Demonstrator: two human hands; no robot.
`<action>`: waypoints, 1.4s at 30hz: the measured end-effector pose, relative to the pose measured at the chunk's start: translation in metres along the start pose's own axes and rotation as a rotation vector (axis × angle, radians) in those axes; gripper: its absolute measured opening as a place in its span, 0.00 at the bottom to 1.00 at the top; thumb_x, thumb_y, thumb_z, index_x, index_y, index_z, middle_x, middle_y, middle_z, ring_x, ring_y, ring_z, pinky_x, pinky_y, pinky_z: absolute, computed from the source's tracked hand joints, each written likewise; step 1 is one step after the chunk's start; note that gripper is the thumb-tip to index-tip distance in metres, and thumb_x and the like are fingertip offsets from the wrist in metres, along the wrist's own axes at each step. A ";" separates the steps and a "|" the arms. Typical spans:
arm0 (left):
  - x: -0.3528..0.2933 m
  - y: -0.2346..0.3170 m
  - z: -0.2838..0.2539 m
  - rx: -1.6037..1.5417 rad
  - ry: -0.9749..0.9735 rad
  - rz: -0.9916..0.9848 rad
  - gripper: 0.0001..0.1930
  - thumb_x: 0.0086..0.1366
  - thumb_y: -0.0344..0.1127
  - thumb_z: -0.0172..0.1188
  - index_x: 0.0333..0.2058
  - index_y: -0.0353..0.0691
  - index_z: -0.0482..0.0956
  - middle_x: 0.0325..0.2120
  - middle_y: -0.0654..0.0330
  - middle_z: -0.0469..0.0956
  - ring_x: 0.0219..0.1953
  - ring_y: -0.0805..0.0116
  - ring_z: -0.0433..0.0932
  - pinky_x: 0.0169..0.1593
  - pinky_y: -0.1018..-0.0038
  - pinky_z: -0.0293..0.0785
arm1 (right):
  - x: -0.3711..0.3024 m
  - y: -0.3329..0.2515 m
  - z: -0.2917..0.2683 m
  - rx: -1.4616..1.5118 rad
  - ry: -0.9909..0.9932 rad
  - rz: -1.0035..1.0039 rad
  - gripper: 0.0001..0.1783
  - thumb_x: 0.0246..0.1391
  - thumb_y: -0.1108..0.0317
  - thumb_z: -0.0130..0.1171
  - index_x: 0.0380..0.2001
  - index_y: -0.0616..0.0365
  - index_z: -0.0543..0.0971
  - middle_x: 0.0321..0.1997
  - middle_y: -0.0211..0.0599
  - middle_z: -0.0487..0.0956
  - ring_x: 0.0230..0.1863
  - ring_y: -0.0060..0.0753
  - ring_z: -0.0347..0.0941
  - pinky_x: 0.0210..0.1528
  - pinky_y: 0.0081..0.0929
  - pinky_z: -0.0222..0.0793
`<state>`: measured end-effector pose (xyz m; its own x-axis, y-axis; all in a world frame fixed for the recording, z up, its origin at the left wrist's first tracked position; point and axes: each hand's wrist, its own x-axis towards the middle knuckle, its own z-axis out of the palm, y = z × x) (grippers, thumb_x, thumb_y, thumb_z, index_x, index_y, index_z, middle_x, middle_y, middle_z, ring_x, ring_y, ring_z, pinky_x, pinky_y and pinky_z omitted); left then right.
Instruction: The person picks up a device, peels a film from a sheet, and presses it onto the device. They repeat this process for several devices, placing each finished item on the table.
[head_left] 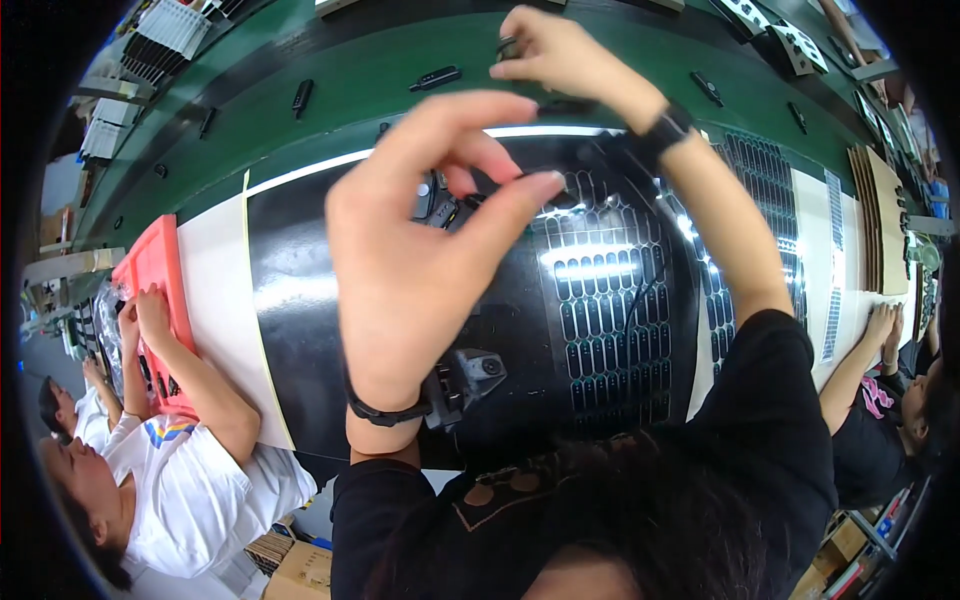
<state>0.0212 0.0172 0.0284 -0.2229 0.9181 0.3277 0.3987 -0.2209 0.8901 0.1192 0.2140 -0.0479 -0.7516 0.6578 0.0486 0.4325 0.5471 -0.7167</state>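
Observation:
My left hand (400,250) is raised over the black mat (300,230), large and slightly blurred. Its fingers curl toward the thumb around a small black part (485,188), mostly hidden by the fingers. Farther out, above the green belt (370,85), my right hand (560,58) pinches a small dark piece (507,48) between thumb and fingers. Below the hands, a sheet of long oval pieces (610,310) lies on the mat. A few small dark and grey parts (437,205) show partly behind my left hand.
Several black handheld devices lie along the belt, one (436,78) near my hands. A red tray (165,290) stands left, beside a co-worker's hands (152,315). More patterned sheets (760,190) and a cardboard stack (878,220) are right, near another person's hands (882,325).

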 end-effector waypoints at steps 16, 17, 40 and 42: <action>-0.001 0.002 0.004 -0.549 0.292 -0.099 0.22 0.50 0.19 0.55 0.46 0.28 0.64 0.19 0.67 0.69 0.25 0.81 0.67 0.34 0.88 0.60 | -0.111 -0.106 -0.005 0.638 0.256 -0.203 0.17 0.40 0.86 0.53 0.38 0.71 0.69 0.37 0.45 0.73 0.34 0.34 0.74 0.36 0.23 0.73; -0.002 0.002 0.005 -0.549 0.276 -0.107 0.22 0.50 0.19 0.55 0.46 0.28 0.64 0.18 0.67 0.69 0.25 0.81 0.67 0.34 0.88 0.61 | -0.112 -0.107 -0.005 0.581 0.288 -0.220 0.17 0.39 0.87 0.54 0.37 0.73 0.69 0.37 0.46 0.73 0.34 0.35 0.73 0.36 0.24 0.73; 0.002 -0.004 0.019 -0.368 0.260 -0.022 0.22 0.51 0.22 0.56 0.46 0.30 0.64 0.18 0.68 0.69 0.24 0.84 0.67 0.30 0.91 0.61 | -0.121 -0.111 -0.015 0.149 0.338 -0.217 0.18 0.36 0.85 0.58 0.36 0.72 0.71 0.34 0.45 0.74 0.33 0.32 0.74 0.36 0.23 0.73; 0.007 -0.006 0.019 -0.424 0.195 -0.100 0.23 0.51 0.22 0.56 0.47 0.31 0.63 0.18 0.69 0.68 0.23 0.85 0.65 0.29 0.91 0.60 | -0.121 -0.109 -0.015 0.105 0.340 -0.239 0.17 0.36 0.85 0.58 0.36 0.72 0.71 0.34 0.44 0.74 0.32 0.31 0.74 0.36 0.23 0.73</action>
<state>0.0339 0.0313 0.0193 -0.4205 0.8720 0.2507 -0.0221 -0.2861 0.9579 0.1702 0.0823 0.0346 -0.6098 0.6618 0.4361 0.2000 0.6609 -0.7233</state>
